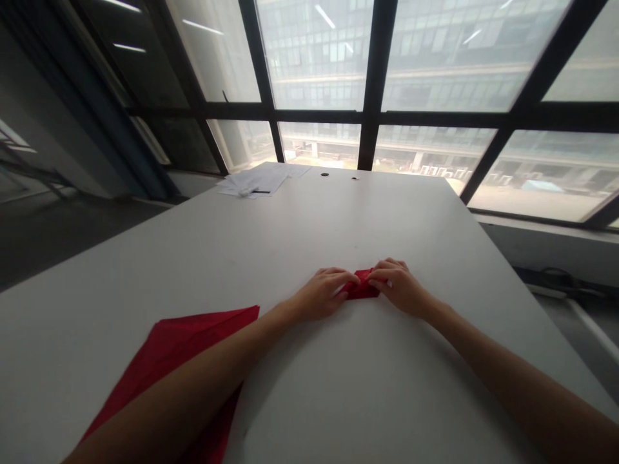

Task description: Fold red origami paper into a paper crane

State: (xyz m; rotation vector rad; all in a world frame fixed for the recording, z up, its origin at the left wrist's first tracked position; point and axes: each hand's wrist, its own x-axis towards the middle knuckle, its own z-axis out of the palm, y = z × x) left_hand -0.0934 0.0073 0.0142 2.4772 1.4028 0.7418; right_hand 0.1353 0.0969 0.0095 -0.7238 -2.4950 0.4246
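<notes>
Presently, my left hand [322, 293] and my right hand [399, 287] are both engaged just right of the frame's centre, below mid-height. Under them, on the white table [300, 238], is the red folded piece [362, 293]. My left fingers grasp its left end; my right fingers grasp its upper right part, thumb and fingertips drawn in toward the middle. The thumb tips of the two hands are near each other, with red showing between them. Whether the piece lies flat or is slightly raised under my fingers, I cannot tell.

At the lower left of the frame I record a larger red sheet [193, 335], lying on the table with its corner pointing toward the centre. My left forearm [227, 370] crosses above it and hides part of it; I cannot tell whether they touch.

At the far end of the table, upper centre-left, are loose white papers [268, 177] with a thin dark item [262, 192] on them. To their right I note a dark round spot [325, 174]. Dark-framed windows [319, 58] fill the upper part of the frame.
</notes>
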